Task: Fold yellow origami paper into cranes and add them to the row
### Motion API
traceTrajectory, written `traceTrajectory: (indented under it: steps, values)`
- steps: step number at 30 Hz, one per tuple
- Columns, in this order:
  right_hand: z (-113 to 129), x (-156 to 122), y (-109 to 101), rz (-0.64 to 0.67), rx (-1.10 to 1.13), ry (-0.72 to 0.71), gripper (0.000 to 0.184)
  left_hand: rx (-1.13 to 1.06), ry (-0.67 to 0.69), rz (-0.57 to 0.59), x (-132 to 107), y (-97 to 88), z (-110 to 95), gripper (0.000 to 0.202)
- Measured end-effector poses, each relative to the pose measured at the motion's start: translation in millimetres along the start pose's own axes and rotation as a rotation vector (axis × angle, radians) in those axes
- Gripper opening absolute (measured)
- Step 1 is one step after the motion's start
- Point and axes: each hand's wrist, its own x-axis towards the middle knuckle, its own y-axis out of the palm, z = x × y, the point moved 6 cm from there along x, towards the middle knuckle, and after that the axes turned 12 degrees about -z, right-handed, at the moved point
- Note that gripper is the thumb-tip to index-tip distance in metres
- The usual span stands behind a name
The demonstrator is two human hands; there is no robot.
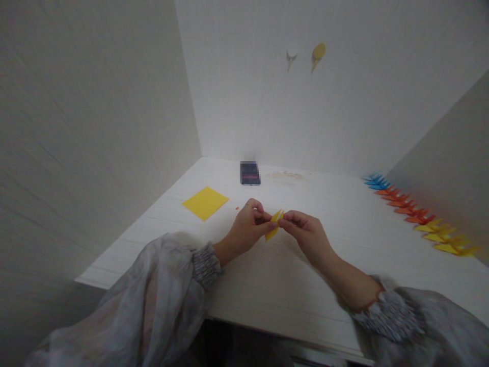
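Between my two hands is a small folded yellow origami paper [271, 234], held just above the white table. It narrows to a point at the bottom and has two split tips at the top. My left hand [250, 224] pinches its left side between thumb and fingers. The thumb and forefinger of my right hand [307, 232] are closed on its upper right edge, near the tips. To the left of my hands lies a flat square stack of yellow paper [205, 203]. How many sheets it holds I cannot tell.
A phone [250, 173] lies at the back of the white table [244, 290]. Along the right wall runs a row of folded paper figures, blue [376, 181], orange-red [407, 205] and yellow [445, 237]. Two hooks, white [292, 53] and yellow [319, 51], are on the back wall.
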Motion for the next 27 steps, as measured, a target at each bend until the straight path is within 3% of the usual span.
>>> traceTrajectory:
  steps: [4,13,27]
  values:
    - [2.8,0.4,-0.4,-0.022,-0.009,0.019,0.018,0.013,-0.017,-0.017,1.6,-3.3,2.8,0.044]
    - [0.4,-1.6,10.3,0.068,-0.012,0.066,0.023,0.007,-0.025,-0.132,5.6,-11.6,2.1,0.048]
    - [-5.4,-5.0,11.1,0.119,0.099,0.187,0.016,0.019,-0.054,-0.056,3.4,-7.9,4.0,0.048]
